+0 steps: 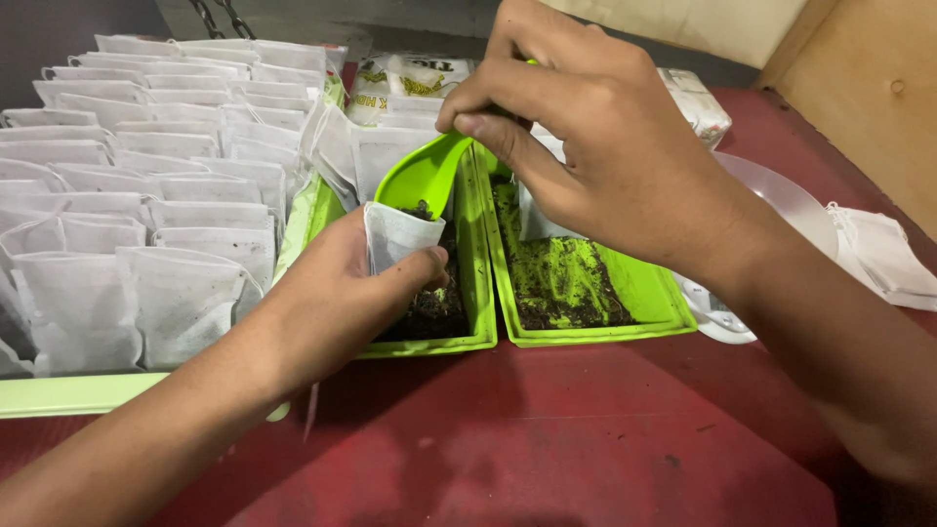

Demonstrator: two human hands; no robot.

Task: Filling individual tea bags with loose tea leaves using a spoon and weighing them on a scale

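My left hand (337,298) holds a small white filter bag (395,234) upright and open over the left green tray (478,293). My right hand (595,137) grips a bright green scoop (422,176) tilted down, its tip at the bag's mouth with dark loose material on it. Dark crumbly material lies in both the left tray and the right green tray (654,293).
Several rows of filled white bags (146,195) stand on a pale green tray (68,395) at the left. More empty bags (883,254) lie at the right beside a white round scale (781,195). Printed packets (410,78) sit behind the trays. The tabletop (537,439) is red.
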